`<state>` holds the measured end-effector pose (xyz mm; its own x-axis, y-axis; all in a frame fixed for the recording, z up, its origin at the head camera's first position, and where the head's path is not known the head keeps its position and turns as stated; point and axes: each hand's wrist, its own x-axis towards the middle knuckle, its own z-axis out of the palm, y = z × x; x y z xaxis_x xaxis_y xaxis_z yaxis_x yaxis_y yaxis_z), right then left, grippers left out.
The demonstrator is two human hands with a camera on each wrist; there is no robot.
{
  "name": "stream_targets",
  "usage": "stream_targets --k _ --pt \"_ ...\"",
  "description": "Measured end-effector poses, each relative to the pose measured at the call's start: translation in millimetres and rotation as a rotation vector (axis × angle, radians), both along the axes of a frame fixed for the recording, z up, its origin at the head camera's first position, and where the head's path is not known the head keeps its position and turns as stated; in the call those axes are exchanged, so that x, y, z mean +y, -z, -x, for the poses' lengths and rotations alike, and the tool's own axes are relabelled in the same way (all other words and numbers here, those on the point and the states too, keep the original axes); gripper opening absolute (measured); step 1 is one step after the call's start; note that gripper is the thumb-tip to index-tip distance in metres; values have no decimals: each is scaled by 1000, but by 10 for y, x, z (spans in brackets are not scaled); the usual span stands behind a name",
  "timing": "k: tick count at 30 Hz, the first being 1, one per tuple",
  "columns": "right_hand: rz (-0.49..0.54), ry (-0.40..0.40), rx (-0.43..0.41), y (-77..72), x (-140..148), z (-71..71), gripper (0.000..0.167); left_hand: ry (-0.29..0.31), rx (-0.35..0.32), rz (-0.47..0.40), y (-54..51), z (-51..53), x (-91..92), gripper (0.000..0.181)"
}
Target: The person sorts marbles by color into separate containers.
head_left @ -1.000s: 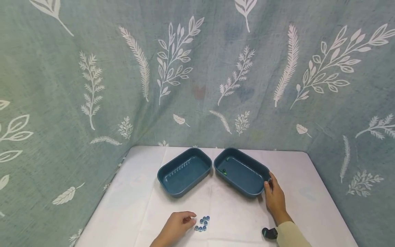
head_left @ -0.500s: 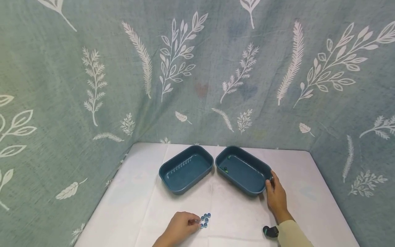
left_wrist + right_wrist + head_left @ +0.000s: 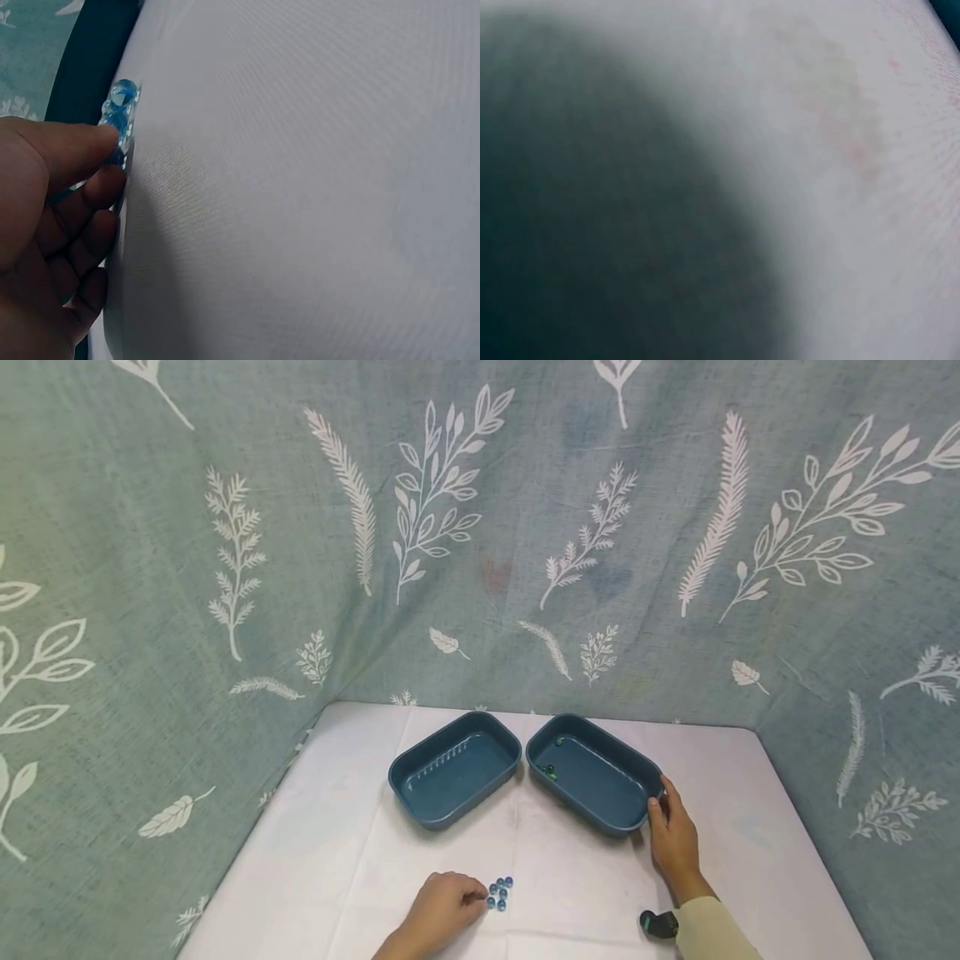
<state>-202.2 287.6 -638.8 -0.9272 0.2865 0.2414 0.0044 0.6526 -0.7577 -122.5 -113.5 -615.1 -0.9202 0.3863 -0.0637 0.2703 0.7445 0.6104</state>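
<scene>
Several blue glass marbles [image 3: 502,894] lie in a small cluster on the white cloth in the head view. My left hand [image 3: 446,906] is at the cluster's left side, thumb and index finger pinching a blue marble [image 3: 116,156], mostly hidden by the fingers. Other blue marbles [image 3: 123,92] sit just beyond the thumb in the left wrist view. My right hand [image 3: 675,842] grips the near right end of a dark blue tray [image 3: 592,817], thumb at the rim. Several green marbles [image 3: 551,772] lie toward that tray's left end. The right wrist view is blurred and shows no hand.
A second dark blue tray [image 3: 455,777] stands on the left, angled toward the first, their far corners almost meeting. A black device [image 3: 658,925] is at the right wrist. Leaf-patterned green fabric [image 3: 480,527] encloses the white-covered table [image 3: 315,860] at the back and sides.
My left hand has moved slightly right to the marbles, and fewer of them show beside it. The right hand keeps its hold on the tray. The head view has shifted a little.
</scene>
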Motion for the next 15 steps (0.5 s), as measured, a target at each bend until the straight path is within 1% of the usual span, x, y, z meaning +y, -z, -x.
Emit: stream_targets --k 8,15 --pt "-1 4 -24 9 -9 -2 54 -14 -15 5 -10 2 -1 4" --pt "-4 -2 2 -13 -5 -10 54 -22 -23 15 -10 21 16 4"
